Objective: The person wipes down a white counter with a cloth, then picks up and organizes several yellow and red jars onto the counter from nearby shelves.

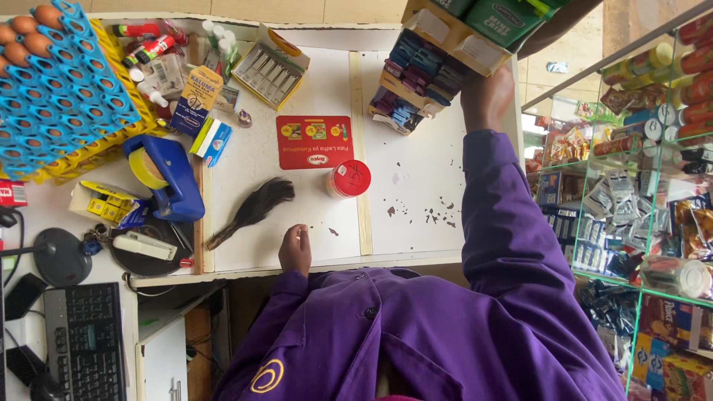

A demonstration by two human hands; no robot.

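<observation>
White counter (416, 186): red jar (348, 178), brush (252, 212) nearby.

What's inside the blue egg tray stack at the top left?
Brown eggs sit in the far corner of the blue egg tray stack; most top cups look empty. Yellow trays lie underneath, their contents covered.

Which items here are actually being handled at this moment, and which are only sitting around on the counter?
Being handled:
- right hand reaching under the yellow display box of small packets
- left hand, loosely curled, resting on the white counter

Lying about:
- red-lidded jar
- small brush
- blue tape dispenser
- egg trays
- keyboard
</observation>
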